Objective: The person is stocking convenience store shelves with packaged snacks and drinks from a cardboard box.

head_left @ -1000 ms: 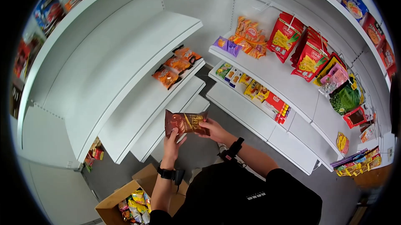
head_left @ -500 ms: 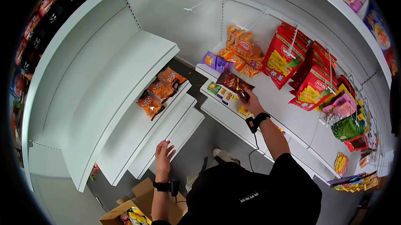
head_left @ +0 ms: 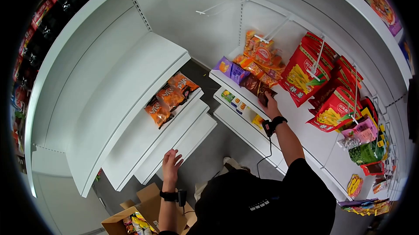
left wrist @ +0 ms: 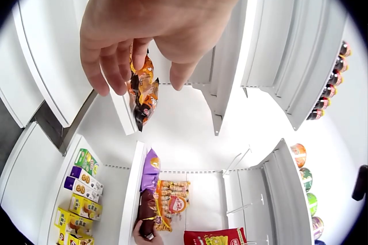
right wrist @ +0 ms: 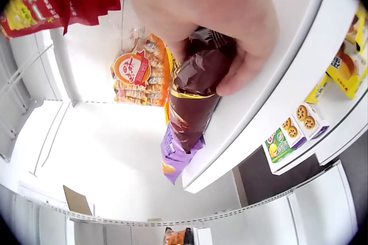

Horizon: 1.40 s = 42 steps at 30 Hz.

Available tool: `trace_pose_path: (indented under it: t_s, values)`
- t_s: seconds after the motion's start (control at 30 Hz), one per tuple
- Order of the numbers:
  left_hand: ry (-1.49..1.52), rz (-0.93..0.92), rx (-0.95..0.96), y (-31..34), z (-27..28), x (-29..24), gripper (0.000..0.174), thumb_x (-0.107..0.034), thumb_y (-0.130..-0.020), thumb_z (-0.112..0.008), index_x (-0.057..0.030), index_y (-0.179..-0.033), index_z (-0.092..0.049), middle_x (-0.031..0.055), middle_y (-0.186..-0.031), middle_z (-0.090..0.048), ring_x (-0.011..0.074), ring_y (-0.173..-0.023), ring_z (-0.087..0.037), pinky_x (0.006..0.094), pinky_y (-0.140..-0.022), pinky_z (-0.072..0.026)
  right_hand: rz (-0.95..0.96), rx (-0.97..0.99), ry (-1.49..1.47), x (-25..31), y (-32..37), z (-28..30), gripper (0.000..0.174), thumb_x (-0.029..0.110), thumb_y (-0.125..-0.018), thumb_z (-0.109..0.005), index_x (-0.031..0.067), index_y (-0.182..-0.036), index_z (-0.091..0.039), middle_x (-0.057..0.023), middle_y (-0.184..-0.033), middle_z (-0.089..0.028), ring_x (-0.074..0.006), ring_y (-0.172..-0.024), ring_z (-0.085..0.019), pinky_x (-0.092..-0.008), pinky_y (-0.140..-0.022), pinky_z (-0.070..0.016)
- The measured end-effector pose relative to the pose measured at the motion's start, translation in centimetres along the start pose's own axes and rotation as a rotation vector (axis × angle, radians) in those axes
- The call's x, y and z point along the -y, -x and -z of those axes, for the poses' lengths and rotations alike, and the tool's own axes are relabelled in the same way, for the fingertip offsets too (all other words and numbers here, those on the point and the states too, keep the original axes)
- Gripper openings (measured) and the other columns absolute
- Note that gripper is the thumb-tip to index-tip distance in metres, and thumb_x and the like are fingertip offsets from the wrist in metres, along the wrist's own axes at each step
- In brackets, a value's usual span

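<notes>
My right hand (head_left: 271, 107) pinches the near end of a dark brown snack bag (head_left: 257, 87) on the right-hand shelf; the right wrist view shows thumb and fingers around the brown bag (right wrist: 195, 93). The bag lies beside a purple bag (head_left: 231, 70) and in front of orange-wrapped snack packs (head_left: 262, 58). My left hand (head_left: 170, 165) hangs in the air in front of the left shelves, fingers loosely bent, holding nothing. The left wrist view shows this left hand (left wrist: 155, 21) with orange bags (left wrist: 144, 90) beyond it.
Orange bags (head_left: 171, 97) lie on a left shelf (head_left: 131, 137). Red bags (head_left: 305, 71) hang from hooks at right. Small boxes (head_left: 235, 103) stand on the shelf below. A cardboard box (head_left: 150, 204) of snacks is on the floor at lower left.
The brown bag has gone from between both hands to the right shelf, carried by my right hand, and now lies against the purple bag. My left hand has let go of it.
</notes>
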<state>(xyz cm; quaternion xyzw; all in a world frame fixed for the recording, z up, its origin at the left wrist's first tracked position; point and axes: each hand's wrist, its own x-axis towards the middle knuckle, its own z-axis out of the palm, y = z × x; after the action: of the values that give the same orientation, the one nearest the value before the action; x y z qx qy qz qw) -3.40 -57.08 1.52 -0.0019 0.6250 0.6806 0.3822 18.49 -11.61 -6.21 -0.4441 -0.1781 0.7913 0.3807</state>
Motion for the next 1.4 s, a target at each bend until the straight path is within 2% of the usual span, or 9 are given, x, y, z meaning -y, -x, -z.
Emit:
trace_pose_path:
  t_s: [0.23, 0.67, 0.87, 0.9, 0.97, 1.0, 1.03, 1.13, 1.4]
  values:
    - [0.027, -0.008, -0.056, 1.0, 0.9, 0.3, 0.043, -0.034, -0.087, -0.061, -0.0077, -0.117, -0.047, 0.0082, -0.118, -0.053, 0.0227, -0.103, -0.054, 0.0382, -0.088, -0.0453, 0.071, -0.191, 0.562, 0.0, -0.9, 0.6, 0.062, 0.052, -0.074, -0.068, -0.0018, -0.100, -0.055, -0.0111, -0.089, -0.059, -0.0231, -0.060, -0.062, -0.0322, -0.055, -0.0564]
    - [0.204, 0.002, -0.202, 7.3, 11.6, 4.7, 0.038, -0.031, -0.087, -0.060, -0.0091, -0.116, -0.049, 0.0053, -0.113, -0.056, 0.0191, -0.099, -0.056, 0.0371, -0.088, -0.0455, 0.067, -0.239, 0.445, -1.0, 3.4, 3.2, 0.087, 0.065, -0.073, -0.060, -0.0002, -0.123, -0.033, -0.0136, -0.086, -0.054, -0.0239, -0.075, -0.055, -0.0340, -0.062, -0.0518]
    - [0.305, -0.027, -0.266, 12.2, 17.0, 6.6, 0.037, -0.030, -0.087, -0.060, -0.0088, -0.116, -0.050, 0.0055, -0.113, -0.057, 0.0190, -0.098, -0.057, 0.0370, -0.087, -0.0459, 0.023, -0.284, 0.287, -4.9, 6.9, 2.2, 0.072, 0.063, -0.077, -0.057, 0.0030, -0.113, -0.039, -0.0103, -0.084, -0.055, -0.0204, -0.070, -0.056, -0.0307, -0.058, -0.0505]
    - [0.318, -0.025, -0.286, 13.0, 17.8, 7.0, 0.038, -0.030, -0.087, -0.061, -0.0091, -0.117, -0.050, 0.0059, -0.113, -0.057, 0.0192, -0.100, -0.056, 0.0372, -0.087, -0.0460, -0.026, -0.236, 0.267, -5.9, 8.1, 1.4, 0.057, 0.064, -0.081, -0.049, 0.0076, -0.076, -0.046, -0.0044, -0.059, -0.048, -0.0169, -0.055, -0.050, -0.0258, -0.050, -0.0450]
    - [0.334, -0.045, -0.297, 14.5, 19.7, 8.4, 0.037, -0.029, -0.088, -0.060, -0.0092, -0.117, -0.050, 0.0053, -0.113, -0.058, 0.0196, -0.100, -0.057, 0.0374, -0.087, -0.0463, -0.149, -0.032, 0.240, -8.4, 9.0, 1.2, 0.054, 0.063, -0.082, -0.048, 0.0150, -0.058, -0.040, -0.0021, -0.053, -0.043, -0.0157, -0.049, -0.045, -0.0268, -0.047, -0.0414]
    - [0.380, -0.080, -0.282, 15.2, 20.8, 9.5, 0.037, -0.030, -0.088, -0.060, -0.0096, -0.117, -0.050, 0.0041, -0.113, -0.058, 0.0187, -0.100, -0.057, 0.0368, -0.087, -0.0461, -0.156, 0.275, 0.232, -9.8, 4.5, 4.2, 0.051, 0.060, -0.081, -0.053, 0.0137, -0.062, -0.047, 0.0001, -0.055, -0.047, -0.0151, -0.052, -0.049, -0.0255, -0.054, -0.0466]
    - [0.378, -0.065, -0.304, 16.9, 21.3, 9.0, 0.037, -0.031, -0.087, -0.061, -0.0099, -0.117, -0.051, 0.0030, -0.113, -0.058, 0.0174, -0.099, -0.057, 0.0351, -0.085, -0.0459, -0.141, 0.027, 0.237, -11.5, 8.1, 0.9, 0.049, 0.057, -0.078, -0.059, 0.0094, -0.075, -0.052, -0.0022, -0.065, -0.053, -0.0155, -0.062, -0.055, -0.0256, -0.061, -0.0496]
    - [0.361, -0.054, -0.391, 20.8, 24.0, 9.8, 0.042, -0.033, -0.087, -0.060, -0.0088, -0.119, -0.049, 0.0032, -0.112, -0.057, 0.0180, -0.100, -0.056, 0.0341, -0.086, -0.0458, -0.265, 0.055, 0.278, -17.4, 12.3, -2.6, 0.062, 0.054, -0.076, -0.065, 0.0021, -0.104, -0.048, -0.0087, -0.087, -0.057, -0.0192, -0.078, -0.058, -0.0297, -0.065, -0.0500]
    - [0.562, -0.143, -0.625, 30.8, 29.9, 14.6, 0.040, -0.033, -0.085, -0.064, -0.0059, -0.112, -0.051, 0.0035, -0.104, -0.056, 0.0165, -0.092, -0.057, 0.0318, -0.077, -0.0500, -0.595, 0.356, 0.605, -35.5, 23.6, -9.5, 0.064, 0.055, -0.077, -0.062, 0.0018, -0.110, -0.048, -0.0093, -0.098, -0.056, -0.0195, -0.080, -0.054, -0.0311, -0.072, -0.0468]
